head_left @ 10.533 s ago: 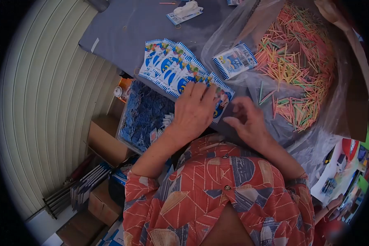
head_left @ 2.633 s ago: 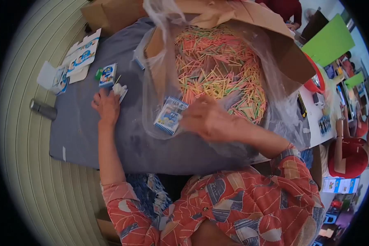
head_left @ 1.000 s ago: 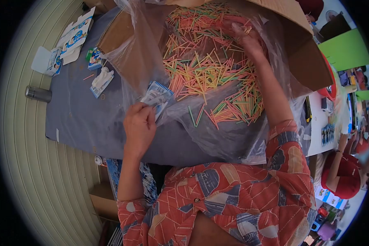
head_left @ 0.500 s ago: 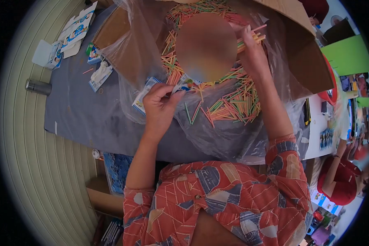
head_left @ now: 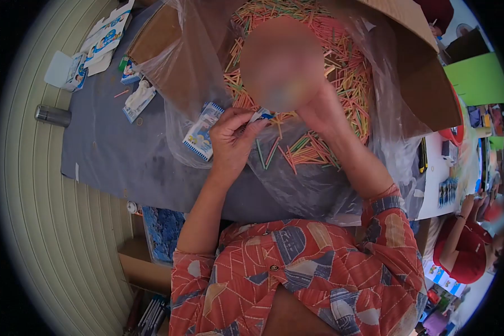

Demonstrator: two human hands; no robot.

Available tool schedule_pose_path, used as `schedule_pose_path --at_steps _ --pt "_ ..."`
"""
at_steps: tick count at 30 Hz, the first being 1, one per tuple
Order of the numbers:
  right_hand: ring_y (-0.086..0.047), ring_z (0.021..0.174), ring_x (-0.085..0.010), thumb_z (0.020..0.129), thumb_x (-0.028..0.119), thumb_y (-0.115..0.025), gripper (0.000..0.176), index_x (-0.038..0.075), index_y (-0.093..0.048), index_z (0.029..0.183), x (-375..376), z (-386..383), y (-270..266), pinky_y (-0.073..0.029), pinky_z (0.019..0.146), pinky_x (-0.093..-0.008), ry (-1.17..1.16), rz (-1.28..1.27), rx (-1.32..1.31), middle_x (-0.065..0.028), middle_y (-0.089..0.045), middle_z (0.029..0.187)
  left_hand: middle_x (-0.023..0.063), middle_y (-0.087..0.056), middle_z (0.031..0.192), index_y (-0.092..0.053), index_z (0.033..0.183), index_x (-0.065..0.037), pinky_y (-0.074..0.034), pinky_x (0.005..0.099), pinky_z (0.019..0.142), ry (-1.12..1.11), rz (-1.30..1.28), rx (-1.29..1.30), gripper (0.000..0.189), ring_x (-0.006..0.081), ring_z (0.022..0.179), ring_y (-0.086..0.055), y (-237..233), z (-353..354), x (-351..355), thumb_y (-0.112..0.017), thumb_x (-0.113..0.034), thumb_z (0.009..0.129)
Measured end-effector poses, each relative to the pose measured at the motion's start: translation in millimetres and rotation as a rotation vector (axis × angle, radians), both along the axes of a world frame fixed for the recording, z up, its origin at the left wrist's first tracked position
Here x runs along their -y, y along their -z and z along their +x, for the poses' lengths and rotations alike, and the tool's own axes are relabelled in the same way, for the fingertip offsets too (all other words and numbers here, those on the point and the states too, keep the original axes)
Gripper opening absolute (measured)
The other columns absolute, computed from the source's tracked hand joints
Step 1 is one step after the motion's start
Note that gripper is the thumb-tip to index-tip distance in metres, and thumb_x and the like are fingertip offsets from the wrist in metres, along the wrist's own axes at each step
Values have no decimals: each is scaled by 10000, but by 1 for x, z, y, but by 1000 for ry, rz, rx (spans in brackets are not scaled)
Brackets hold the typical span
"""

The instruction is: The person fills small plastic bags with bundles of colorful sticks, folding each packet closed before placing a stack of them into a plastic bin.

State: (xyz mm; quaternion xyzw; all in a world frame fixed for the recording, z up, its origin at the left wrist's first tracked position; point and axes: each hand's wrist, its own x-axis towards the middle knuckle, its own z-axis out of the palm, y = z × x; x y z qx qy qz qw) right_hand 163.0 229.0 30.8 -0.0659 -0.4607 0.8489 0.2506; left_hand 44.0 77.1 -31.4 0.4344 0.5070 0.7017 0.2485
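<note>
Far left, on the grey cloth-covered table (head_left: 112, 162): a short grey metal cylinder (head_left: 52, 116). Further right, flat on clear plastic sheeting (head_left: 313, 190), a blue-and-white printed paper sachet (head_left: 201, 133), just beside the left hand (head_left: 232, 144). Thumb and fingertips there pressed together, pinching a small blue-and-white sachet (head_left: 261, 115) at the near edge of the heap of thin coloured sticks (head_left: 350, 73). Right hand (head_left: 322, 115) close beside it, fingers partly hidden; cannot tell its grip. Far right, a brown cardboard box (head_left: 425, 84).
</note>
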Motion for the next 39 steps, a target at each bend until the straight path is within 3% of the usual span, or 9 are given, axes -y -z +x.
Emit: schedule_pose_path --at_steps 10,12,20,28,30,32,35,37,39 --pt "-588 1149 -233 1016 595 -243 693 45 -632 1177 15 -4 -16 -428 997 -410 182 567 201 -112 -651 1201 79 -624 979 -702 1014 18 -525 242 764 -1 24 39 204 127 880 -615 5 0 3 -723 70 818" --pt "-616 1054 -175 1033 440 -420 496 30 -661 1174 17 -2 -7 -476 939 -342 138 636 290 -91 -676 1121 81 -632 998 -708 1013 10 -521 244 780 3 21 66 201 130 879 -616 5 1 3 -722 66 820" --pt "-580 1145 -215 949 277 -557 472 28 -525 1348 33 -9 -22 -441 1013 -376 222 441 20 -126 -633 1209 82 -630 1097 -663 1142 19 -514 253 844 187 52 277 317 147 987 -620 -4 6 -4 -711 58 832" --pt "-587 795 -102 989 158 -569 205 -11 -665 1054 40 -5 -6 -492 738 -270 169 309 -19 -40 -655 863 52 -650 992 -666 1085 6 -493 253 824 161 -97 -42 314 134 966 -615 -24 5 27 -729 61 782" --pt "-634 814 -175 955 209 -618 244 -8 -675 1053 -17 -3 -5 -505 757 -297 470 1049 231 -83 -680 902 2 -654 1011 -660 1056 9 -456 241 811 -118 -120 -408 300 98 936 -603 -35 -14 62 -736 71 773" --pt "-679 921 -296 897 250 -644 275 17 -708 1028 -96 11 4 -519 841 -402 663 1514 616 -182 -704 974 64 -639 901 -674 954 -2 -474 254 730 -223 -251 -232 227 152 808 -603 -45 -34 102 -732 68 746" --pt "-654 1001 -357 877 272 -609 292 29 -735 979 -145 15 -3 -501 903 -428 510 1746 1066 -227 -684 1041 85 -631 954 -671 1039 -24 -466 346 818 -255 -476 38 326 230 908 -600 -26 -87 157 -765 2 728" --pt "-658 1013 -348 852 260 -588 341 40 -704 1086 -164 1 3 -503 916 -423 279 1800 1456 -230 -682 1062 118 -597 1076 -643 1133 -47 -409 436 918 -458 -1055 -842 420 303 1042 -544 -28 -97 163 -768 -90 735" --pt "-656 1024 -341 844 247 -584 350 37 -698 1100 -176 -13 6 -499 927 -424 281 1843 1466 -226 -676 1088 130 -573 1131 -628 1162 -58 -381 464 939 -631 -1034 -997 442 318 1089 -516 -49 -81 145 -756 -118 744"
